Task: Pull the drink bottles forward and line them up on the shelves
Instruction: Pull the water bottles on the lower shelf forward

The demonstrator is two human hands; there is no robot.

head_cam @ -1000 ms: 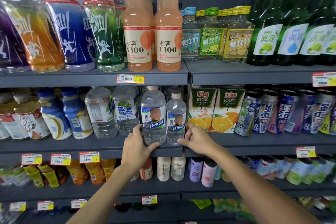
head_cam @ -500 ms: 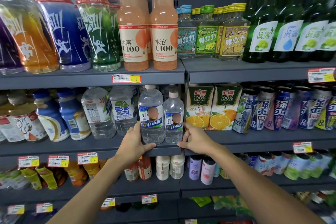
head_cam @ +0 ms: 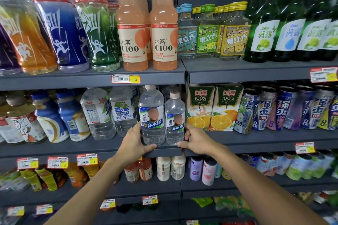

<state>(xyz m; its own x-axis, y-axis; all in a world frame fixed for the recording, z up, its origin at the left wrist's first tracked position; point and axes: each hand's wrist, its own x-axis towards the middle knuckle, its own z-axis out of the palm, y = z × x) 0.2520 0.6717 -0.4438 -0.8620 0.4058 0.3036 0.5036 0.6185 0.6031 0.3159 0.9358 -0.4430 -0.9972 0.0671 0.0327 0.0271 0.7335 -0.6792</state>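
Two clear water bottles with blue-and-white labels stand side by side at the front edge of the middle shelf (head_cam: 91, 147). The taller bottle (head_cam: 152, 115) is on the left and the shorter bottle (head_cam: 174, 118) on the right. My left hand (head_cam: 135, 142) grips the lower left side of the taller bottle, its thumb lying along the shelf lip under it. My right hand (head_cam: 196, 139) holds the lower right side of the shorter bottle, thumb at its base. More clear bottles stand behind these two, mostly hidden.
Clear water bottles (head_cam: 111, 113) stand left of my left hand. Orange juice cartons (head_cam: 214, 107) stand right of my right hand, then cans (head_cam: 285, 109). Peach C100 bottles (head_cam: 149, 23) fill the shelf above. Small bottles and cans (head_cam: 170, 168) line the shelf below.
My left hand has moved from the shelf edge up against the taller bottle's side. My right hand has closed in on the shorter bottle. The two bottles now sit nearer the shelf lip.
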